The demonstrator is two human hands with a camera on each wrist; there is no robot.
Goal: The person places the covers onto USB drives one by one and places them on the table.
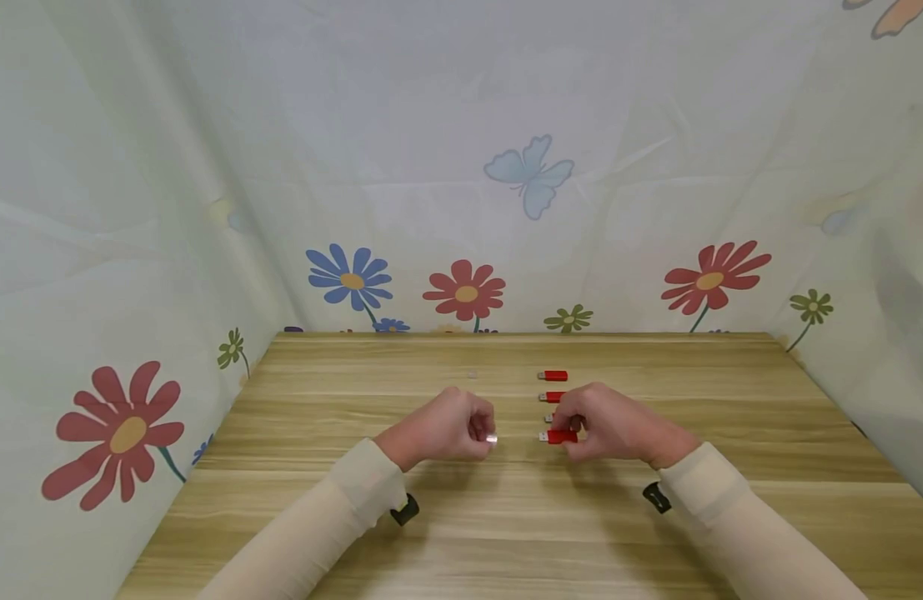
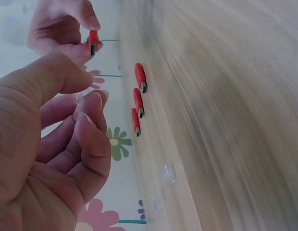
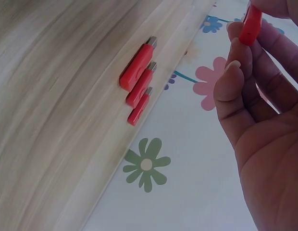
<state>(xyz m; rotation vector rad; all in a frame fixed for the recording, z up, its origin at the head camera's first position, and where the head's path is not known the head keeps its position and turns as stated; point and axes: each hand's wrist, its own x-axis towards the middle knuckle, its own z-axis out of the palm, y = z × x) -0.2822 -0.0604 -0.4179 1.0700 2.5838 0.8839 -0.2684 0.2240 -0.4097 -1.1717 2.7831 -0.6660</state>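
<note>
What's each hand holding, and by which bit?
The right hand pinches a red USB stick by its red body, metal plug free. The left hand pinches a small clear piece; I can't tell by which part.

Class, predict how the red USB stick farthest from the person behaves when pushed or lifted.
That red USB stick looks hard-cased, so probably stiff. Its flat, oblong body should slide on the wooden table rather than roll. Being small, it's likely light.
</note>
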